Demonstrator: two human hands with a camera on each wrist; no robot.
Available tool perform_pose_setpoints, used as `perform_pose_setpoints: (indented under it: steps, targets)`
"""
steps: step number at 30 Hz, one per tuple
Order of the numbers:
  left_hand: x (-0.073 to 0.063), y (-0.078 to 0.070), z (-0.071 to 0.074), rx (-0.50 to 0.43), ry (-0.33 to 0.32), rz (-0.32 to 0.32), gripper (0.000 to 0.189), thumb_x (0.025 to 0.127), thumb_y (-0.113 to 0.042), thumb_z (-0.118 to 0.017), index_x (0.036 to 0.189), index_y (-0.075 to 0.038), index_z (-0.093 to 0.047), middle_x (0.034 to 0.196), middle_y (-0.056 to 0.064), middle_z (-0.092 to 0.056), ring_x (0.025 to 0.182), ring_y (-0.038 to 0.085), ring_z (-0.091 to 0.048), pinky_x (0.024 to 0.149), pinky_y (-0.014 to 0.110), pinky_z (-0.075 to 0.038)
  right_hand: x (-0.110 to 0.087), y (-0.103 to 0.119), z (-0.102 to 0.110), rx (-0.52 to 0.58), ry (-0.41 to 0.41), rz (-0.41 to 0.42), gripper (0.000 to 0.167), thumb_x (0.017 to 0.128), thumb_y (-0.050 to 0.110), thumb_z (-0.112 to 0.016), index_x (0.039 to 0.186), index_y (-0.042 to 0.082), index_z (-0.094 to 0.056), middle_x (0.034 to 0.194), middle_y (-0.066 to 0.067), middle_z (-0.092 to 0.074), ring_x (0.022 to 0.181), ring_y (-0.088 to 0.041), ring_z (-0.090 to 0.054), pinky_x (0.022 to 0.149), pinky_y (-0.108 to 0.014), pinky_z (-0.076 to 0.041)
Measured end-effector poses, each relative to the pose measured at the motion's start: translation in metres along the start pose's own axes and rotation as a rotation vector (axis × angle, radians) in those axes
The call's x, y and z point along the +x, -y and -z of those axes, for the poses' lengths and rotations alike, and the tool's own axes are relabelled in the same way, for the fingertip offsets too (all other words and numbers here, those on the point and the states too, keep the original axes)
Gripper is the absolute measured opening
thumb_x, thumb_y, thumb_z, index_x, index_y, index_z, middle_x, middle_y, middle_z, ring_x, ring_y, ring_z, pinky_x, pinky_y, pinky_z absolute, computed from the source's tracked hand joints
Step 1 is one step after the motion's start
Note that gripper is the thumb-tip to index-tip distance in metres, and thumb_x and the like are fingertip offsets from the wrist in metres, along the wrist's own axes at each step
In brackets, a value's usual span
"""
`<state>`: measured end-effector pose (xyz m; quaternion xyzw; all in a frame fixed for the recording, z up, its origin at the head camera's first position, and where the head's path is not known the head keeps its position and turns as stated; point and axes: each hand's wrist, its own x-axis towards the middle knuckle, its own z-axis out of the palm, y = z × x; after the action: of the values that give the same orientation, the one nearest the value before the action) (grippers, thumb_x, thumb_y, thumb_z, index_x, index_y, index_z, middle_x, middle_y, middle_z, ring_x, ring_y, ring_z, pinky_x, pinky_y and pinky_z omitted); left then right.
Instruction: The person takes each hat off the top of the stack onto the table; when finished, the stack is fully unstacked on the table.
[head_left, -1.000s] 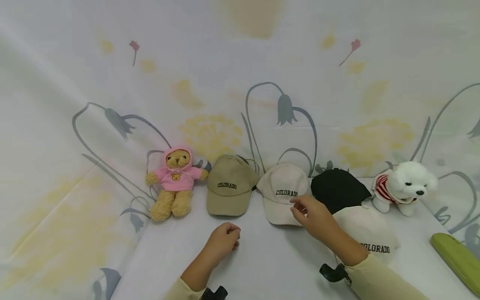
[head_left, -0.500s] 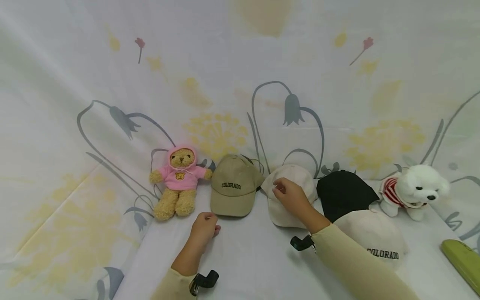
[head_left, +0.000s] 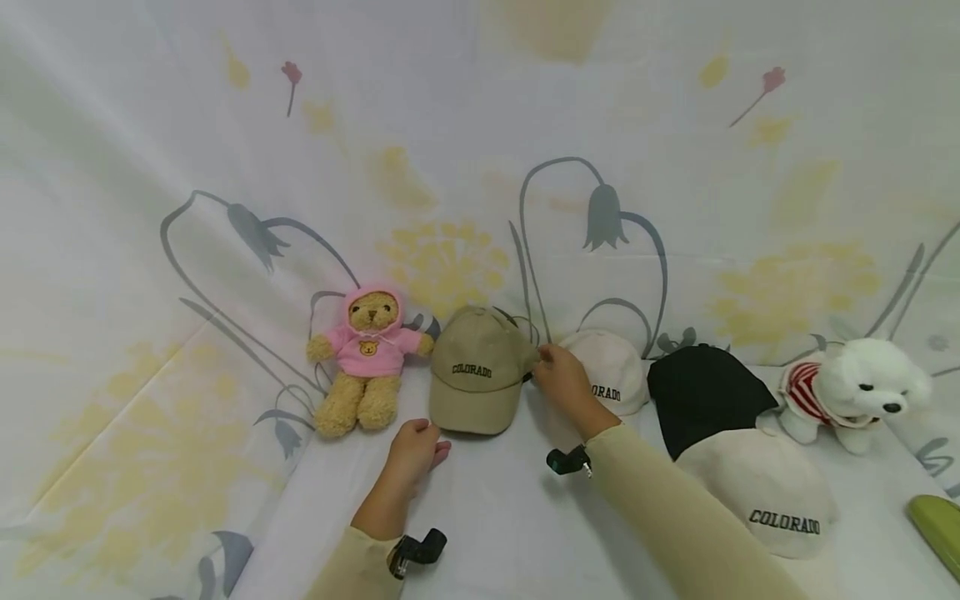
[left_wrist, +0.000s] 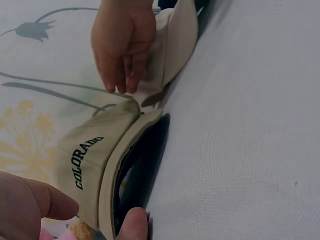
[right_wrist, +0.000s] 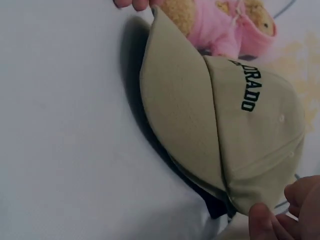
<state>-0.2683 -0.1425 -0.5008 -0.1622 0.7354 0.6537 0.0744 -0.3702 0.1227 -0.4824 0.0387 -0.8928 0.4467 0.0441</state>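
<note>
A khaki baseball cap [head_left: 480,354] lettered COLORADO sits brim forward on the white-covered table. My left hand [head_left: 411,457] is at the brim's front left corner. In the left wrist view its thumb [left_wrist: 134,225] and a finger [left_wrist: 60,202] stand apart on either side of the brim [left_wrist: 107,197]. At the cap's right edge is my right hand [head_left: 566,387], its fingertips overlapping the crown's side in the right wrist view, thumb and forefinger slightly parted. Behind that hand, a cream COLORADO cap [head_left: 615,362] is partly hidden.
Left of the khaki cap leans a teddy bear [head_left: 371,354] in a pink hoodie. To the right are a black cap [head_left: 705,392], another cream cap [head_left: 757,475] and a white plush dog [head_left: 855,387]. A green object [head_left: 937,525] lies at the right edge. Flowered cloth hangs behind.
My right hand has moved left from in front of the cream cap to the khaki cap's right edge. My left hand has moved left and forward to its brim. The view has shifted slightly.
</note>
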Motion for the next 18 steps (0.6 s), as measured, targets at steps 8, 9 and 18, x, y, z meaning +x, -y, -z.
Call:
perform_pose_setpoints:
  steps: [8, 9, 18]
  targets:
    - [0.008, 0.002, -0.002, -0.04, 0.022, -0.027, 0.054, 0.107, -0.007, -0.043, 0.154, 0.016, -0.03, 0.131, 0.034, -0.056, 0.105, 0.026, -0.069, 0.088, 0.029, -0.062, 0.018, 0.012, -0.014, -0.014, 0.059, -0.1, 0.057, 0.103, 0.018, -0.051, 0.154, -0.006, -0.042, 0.151, -0.027, -0.052, 0.128, -0.038, -0.057, 0.107, -0.052, -0.051]
    - [0.008, 0.003, -0.002, -0.049, 0.027, -0.035, 0.054, 0.107, -0.007, -0.043, 0.153, 0.017, -0.03, 0.13, 0.034, -0.056, 0.106, 0.026, -0.069, 0.089, 0.03, -0.062, 0.019, 0.013, -0.017, -0.023, 0.059, -0.106, 0.057, 0.103, 0.017, -0.051, 0.154, -0.007, -0.041, 0.15, -0.029, -0.052, 0.128, -0.039, -0.057, 0.107, -0.052, -0.05]
    - [0.014, 0.01, -0.001, -0.178, 0.051, -0.089, 0.047, 0.108, -0.001, -0.046, 0.147, 0.023, -0.035, 0.116, 0.026, -0.06, 0.095, 0.018, -0.066, 0.083, 0.024, -0.061, 0.022, 0.013, -0.022, 0.004, 0.033, -0.153, 0.05, 0.106, 0.014, -0.049, 0.15, -0.009, -0.046, 0.131, -0.027, -0.064, 0.104, -0.03, -0.067, 0.087, -0.041, -0.057]
